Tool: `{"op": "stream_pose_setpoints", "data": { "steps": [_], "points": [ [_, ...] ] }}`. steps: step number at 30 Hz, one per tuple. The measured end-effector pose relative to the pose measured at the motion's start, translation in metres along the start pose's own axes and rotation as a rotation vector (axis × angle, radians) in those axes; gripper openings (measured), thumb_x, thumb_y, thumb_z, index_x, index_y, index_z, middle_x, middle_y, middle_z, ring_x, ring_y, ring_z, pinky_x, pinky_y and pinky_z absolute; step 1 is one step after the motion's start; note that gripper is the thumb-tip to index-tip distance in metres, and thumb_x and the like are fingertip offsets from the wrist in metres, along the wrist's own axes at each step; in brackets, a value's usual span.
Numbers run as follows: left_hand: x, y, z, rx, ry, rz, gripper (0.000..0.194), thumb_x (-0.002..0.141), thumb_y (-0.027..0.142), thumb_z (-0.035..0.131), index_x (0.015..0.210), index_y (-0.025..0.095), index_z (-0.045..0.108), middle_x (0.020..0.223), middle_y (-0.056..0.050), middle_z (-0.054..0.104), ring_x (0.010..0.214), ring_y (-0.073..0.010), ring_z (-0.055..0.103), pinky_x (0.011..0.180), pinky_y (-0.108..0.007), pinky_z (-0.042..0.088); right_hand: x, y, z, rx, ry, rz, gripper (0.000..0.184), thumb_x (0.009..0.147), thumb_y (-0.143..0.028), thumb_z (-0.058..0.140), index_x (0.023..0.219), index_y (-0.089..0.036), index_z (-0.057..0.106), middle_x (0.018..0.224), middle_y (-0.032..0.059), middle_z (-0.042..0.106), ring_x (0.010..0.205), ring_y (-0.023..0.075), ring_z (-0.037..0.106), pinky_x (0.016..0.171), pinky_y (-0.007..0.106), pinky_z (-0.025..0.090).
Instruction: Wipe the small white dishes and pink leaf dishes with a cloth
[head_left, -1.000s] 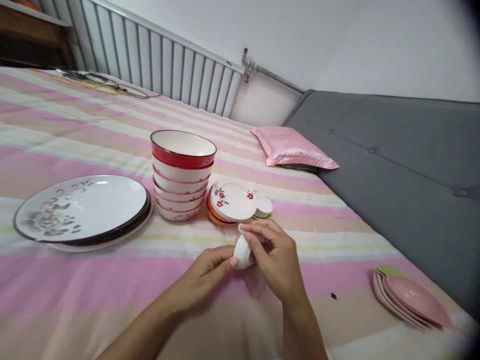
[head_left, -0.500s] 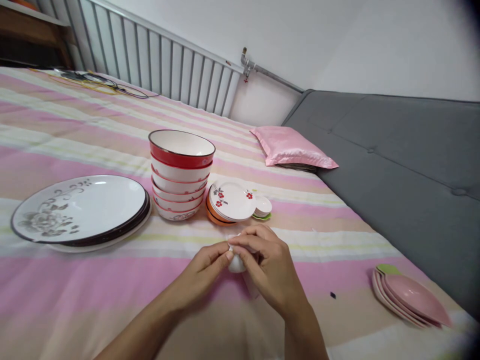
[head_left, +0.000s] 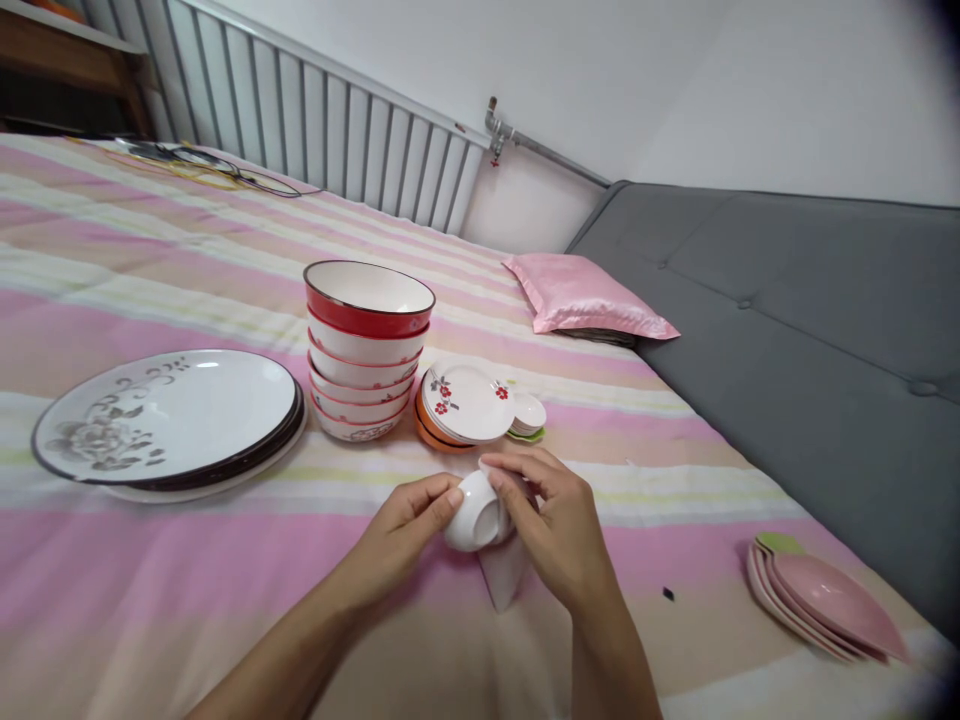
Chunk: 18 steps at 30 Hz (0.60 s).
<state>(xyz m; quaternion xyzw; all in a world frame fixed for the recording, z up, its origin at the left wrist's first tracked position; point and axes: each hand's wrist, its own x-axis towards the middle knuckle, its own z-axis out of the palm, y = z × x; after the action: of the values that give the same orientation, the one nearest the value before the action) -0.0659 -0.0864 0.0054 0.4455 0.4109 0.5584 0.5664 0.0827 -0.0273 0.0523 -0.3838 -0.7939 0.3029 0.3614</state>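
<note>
A small white bowl (head_left: pixel 469 512) is tilted between my hands, its round foot turned toward me. My left hand (head_left: pixel 405 530) pinches its left rim between thumb and fingers. On the other side my right hand (head_left: pixel 551 525) grips it, thumb and fingertips at the upper right edge. Under my right hand a pale, flat-sided piece (head_left: pixel 504 572) shows in part; its kind is hidden. Just beyond my hands lies a stack of small white plates with red flowers (head_left: pixel 472 405), on top of orange-sided dishes (head_left: pixel 435 435). Tiny white dishes (head_left: pixel 529 412) sit beside them.
Red-rimmed bowls (head_left: pixel 366 345) stand in a tall stack, left of centre. Large flowered plates (head_left: pixel 187 410) are piled at left. Pink leaf-shaped dishes (head_left: pixel 832 600) and a tiny dark chip (head_left: pixel 668 594) lie at right. Farther back are a pink pillow (head_left: pixel 589 295) and cables (head_left: pixel 202 165).
The white bowl has turned so its foot and more of its side show. My left hand has shifted lower on the rim, and more of the pale piece below is visible.
</note>
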Motion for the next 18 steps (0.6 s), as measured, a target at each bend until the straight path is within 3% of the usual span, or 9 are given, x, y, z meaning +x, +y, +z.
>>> {"op": "stream_pose_setpoints", "data": {
  "steps": [9, 12, 15, 18],
  "points": [
    [0.0035, 0.0001, 0.0005, 0.050, -0.026, 0.045, 0.033, 0.085, 0.040, 0.051, 0.076, 0.010, 0.061, 0.071, -0.002, 0.054, 0.068, -0.0125, 0.044, 0.064, -0.023, 0.035, -0.0051, -0.0101, 0.0010, 0.016, -0.138, -0.071, 0.022, 0.083, -0.018, 0.055, 0.096, -0.025, 0.071, 0.088, 0.0047, 0.061, 0.081, 0.0151, 0.059, 0.069, 0.026, 0.049],
    [0.0027, 0.0001, 0.0020, -0.025, -0.031, 0.022, 0.031, 0.085, 0.038, 0.051, 0.077, 0.010, 0.061, 0.071, -0.001, 0.054, 0.067, -0.0113, 0.044, 0.063, -0.022, 0.035, -0.0045, -0.0089, 0.0010, 0.030, -0.119, -0.055, 0.020, 0.082, -0.019, 0.057, 0.095, -0.025, 0.071, 0.089, 0.0045, 0.062, 0.081, 0.0152, 0.059, 0.070, 0.026, 0.049],
    [0.0016, -0.0002, 0.0026, -0.118, -0.058, -0.006, 0.023, 0.078, 0.033, 0.062, 0.088, 0.012, 0.064, 0.077, -0.002, 0.058, 0.069, -0.0117, 0.048, 0.065, -0.022, 0.038, -0.0028, -0.0057, 0.0013, 0.047, -0.064, -0.031, 0.019, 0.081, -0.020, 0.057, 0.094, -0.023, 0.071, 0.090, 0.0049, 0.063, 0.084, 0.0156, 0.060, 0.073, 0.027, 0.049],
    [0.0017, -0.0025, 0.0014, -0.124, -0.091, 0.031, 0.037, 0.067, 0.024, 0.073, 0.102, 0.014, 0.064, 0.089, -0.005, 0.064, 0.081, -0.0158, 0.053, 0.073, -0.024, 0.041, -0.0015, -0.0032, 0.0020, 0.062, 0.009, -0.008, 0.018, 0.081, -0.022, 0.057, 0.093, -0.022, 0.070, 0.093, 0.0054, 0.064, 0.087, 0.0168, 0.060, 0.075, 0.028, 0.049]
  ]
}}
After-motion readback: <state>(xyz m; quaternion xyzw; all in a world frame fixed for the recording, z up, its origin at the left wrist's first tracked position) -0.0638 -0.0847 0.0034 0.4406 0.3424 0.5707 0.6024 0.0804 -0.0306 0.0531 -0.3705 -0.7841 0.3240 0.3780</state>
